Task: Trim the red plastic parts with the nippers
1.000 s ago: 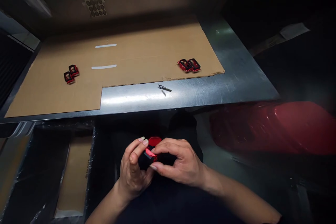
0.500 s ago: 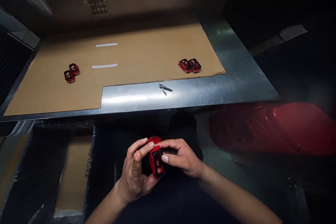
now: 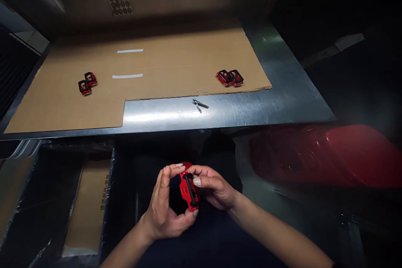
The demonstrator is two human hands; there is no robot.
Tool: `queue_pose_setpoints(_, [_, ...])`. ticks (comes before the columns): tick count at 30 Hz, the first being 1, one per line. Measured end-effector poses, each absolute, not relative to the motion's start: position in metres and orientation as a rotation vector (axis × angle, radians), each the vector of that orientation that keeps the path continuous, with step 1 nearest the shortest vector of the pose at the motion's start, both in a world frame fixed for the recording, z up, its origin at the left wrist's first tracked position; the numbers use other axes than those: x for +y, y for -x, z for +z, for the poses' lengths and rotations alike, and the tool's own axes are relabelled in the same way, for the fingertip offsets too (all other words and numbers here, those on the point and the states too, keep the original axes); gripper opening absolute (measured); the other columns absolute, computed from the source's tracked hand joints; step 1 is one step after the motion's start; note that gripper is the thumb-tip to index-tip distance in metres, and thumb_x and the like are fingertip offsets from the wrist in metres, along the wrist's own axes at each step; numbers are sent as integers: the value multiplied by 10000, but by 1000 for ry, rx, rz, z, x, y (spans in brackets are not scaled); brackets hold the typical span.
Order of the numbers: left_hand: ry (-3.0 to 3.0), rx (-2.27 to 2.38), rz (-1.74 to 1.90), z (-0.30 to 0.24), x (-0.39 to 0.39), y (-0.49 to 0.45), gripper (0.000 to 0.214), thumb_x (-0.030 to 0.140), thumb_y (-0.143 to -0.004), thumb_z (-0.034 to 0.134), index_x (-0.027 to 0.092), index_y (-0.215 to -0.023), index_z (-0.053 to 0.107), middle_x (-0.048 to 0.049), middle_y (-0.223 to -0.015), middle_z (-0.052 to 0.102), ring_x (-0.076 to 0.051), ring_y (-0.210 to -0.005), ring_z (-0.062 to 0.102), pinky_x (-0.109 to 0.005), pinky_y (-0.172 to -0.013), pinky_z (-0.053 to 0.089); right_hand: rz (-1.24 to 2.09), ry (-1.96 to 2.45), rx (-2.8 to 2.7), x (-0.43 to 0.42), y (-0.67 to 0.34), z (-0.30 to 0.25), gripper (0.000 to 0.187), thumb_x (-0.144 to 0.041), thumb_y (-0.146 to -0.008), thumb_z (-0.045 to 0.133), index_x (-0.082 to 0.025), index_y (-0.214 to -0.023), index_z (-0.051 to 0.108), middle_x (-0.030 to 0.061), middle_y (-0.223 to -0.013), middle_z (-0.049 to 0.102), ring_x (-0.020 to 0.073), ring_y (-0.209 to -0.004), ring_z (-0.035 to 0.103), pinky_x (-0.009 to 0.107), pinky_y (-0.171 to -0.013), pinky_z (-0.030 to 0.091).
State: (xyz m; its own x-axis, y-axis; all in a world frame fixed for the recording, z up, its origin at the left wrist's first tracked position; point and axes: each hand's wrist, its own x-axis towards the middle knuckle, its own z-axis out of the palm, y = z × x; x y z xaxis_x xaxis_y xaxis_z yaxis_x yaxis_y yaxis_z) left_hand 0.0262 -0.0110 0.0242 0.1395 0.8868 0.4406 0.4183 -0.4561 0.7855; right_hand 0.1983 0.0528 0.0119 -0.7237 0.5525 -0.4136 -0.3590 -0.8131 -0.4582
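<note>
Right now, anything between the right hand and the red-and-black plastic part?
Nothing visible. The right hand touches the red-and-black plastic part directly, and the left hand holds it from the other side.

Dim overall, with hard white glare along the steel table [image 3: 163,115] at centre; the frame's corners sink into deep shadow, and the red shape [image 3: 323,155] at right is soft and blurred.

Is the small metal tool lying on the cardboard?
No, the small metal tool lies on the steel tabletop, off the edge of the cardboard sheet.
</note>
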Motion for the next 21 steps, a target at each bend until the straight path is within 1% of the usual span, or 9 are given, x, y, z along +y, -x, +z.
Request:
queue_pose_setpoints(2, [-1916, 1277, 1246, 23, -14, -26, 986, 289, -857, 667, 76, -1588, 40, -223, -1319, 561, -305, -1292, 547, -509, -1051, 503, 2490, 760, -466, 53, -198, 13, 303, -319, -728, 814, -111, -913, 693, 30, -756, 701, 116, -603, 674, 203, -571, 553])
queue_pose_setpoints(5, [-1898, 1335, 1186, 22, -17, -25, 991, 272, -836, 658, 95, -1591, 40, -228, -1333, 557, -331, -1267, 572, -542, -1034, 508, 2489, 789, -472, 54, -198, 15, 327, -329, -714, 839, -131, -888, 646, 21, -742, 710, 118, -547, 677, 196, -510, 556])
queue_pose_setpoints(9, [-1909, 1372, 1089, 24, -17, -25, 992, 189, -786, 649, 127, -1593, 76, -210, -1344, 542, -340, -1269, 554, -568, -1032, 502, 2462, 817, -528, 54, -196, 16, 368, -343, -700, 871, -146, -836, 592, -16, -631, 677, 84, -438, 608, 159, -426, 510])
queue_pose_setpoints(11, [-1910, 1347, 1019, 25, -15, -25, 967, 174, -756, 659, 144, -1581, 155, -191, -1345, 531, -335, -1289, 519, -563, -1047, 495, 2451, 840, -584, 54, -195, 17, 376, -345, -700, 878, -152, -813, 576, -35, -575, 647, 67, -396, 559, 144, -390, 471])
queue_pose_setpoints(13, [-1886, 1334, 955, 26, -13, -26, 901, 172, -732, 674, 171, -1539, 272, -166, -1333, 529, -326, -1293, 500, -555, -1054, 494, 2432, 877, -659, 55, -195, 18, 373, -347, -701, 880, -152, -794, 577, -51, -537, 616, 52, -370, 508, 136, -365, 433])
queue_pose_setpoints(15, [-1839, 1357, 930, 25, -12, -26, 827, 164, -724, 681, 208, -1483, 357, -140, -1311, 539, -311, -1271, 513, -544, -1045, 504, 2401, 913, -754, 56, -196, 20, 361, -354, -705, 878, -143, -792, 599, -56, -531, 600, 44, -381, 488, 137, -374, 421])
queue_pose_setpoints(16, [-1813, 1371, 934, 24, -13, -26, 806, 160, -728, 681, 226, -1469, 370, -131, -1305, 543, -302, -1256, 526, -538, -1037, 512, 2394, 922, -799, 56, -197, 21, 358, -357, -704, 879, -136, -802, 615, -51, -548, 605, 44, -405, 497, 138, -394, 425])
queue_pose_setpoints(19, [-1751, 1389, 949, 21, -16, -25, 805, 163, -755, 678, 282, -1480, 349, -116, -1330, 545, -290, -1239, 556, -541, -1032, 517, 2397, 933, -901, 58, -201, 25, 351, -354, -703, 879, -132, -859, 655, -30, -640, 638, 58, -514, 550, 152, -475, 439])
queue_pose_setpoints(21, [-1645, 1380, 935, 21, -18, -22, 831, 221, -784, 695, 292, -1516, 308, -126, -1394, 527, -304, -1274, 553, -546, -1051, 506, 2347, 943, -1006, 59, -204, 29, 312, -349, -732, 857, -145, -880, 673, -30, -664, 637, 64, -548, 550, 166, -507, 433])
